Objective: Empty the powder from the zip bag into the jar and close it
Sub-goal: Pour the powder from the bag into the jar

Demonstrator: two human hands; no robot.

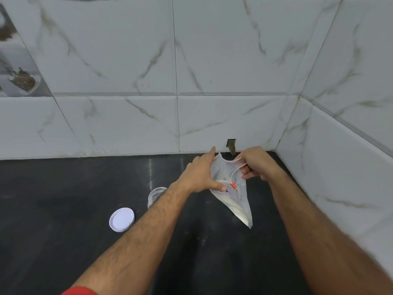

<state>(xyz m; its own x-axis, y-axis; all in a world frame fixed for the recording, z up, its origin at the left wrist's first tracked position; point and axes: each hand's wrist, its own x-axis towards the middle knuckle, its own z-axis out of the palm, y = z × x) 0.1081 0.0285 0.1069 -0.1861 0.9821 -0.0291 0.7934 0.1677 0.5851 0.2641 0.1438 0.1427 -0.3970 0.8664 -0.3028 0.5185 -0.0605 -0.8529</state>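
A clear zip bag (235,200) with white powder in its lower corner hangs above the black counter, its mouth pulled apart, an orange slider at the mouth's near end. My left hand (202,173) grips the bag's left edge, forefinger pointing up. My right hand (256,163) pinches the pink zip strip at the upper right. The small clear jar (156,195) stands open on the counter, left of the bag and partly behind my left forearm. Its white lid (121,219) lies upside down, to the jar's front left.
The black counter (53,209) runs back to a marble-tiled wall (127,124), and a second tiled wall (340,167) closes the corner on the right. A small notch (231,145) is cut in the wall's base just behind the hands.
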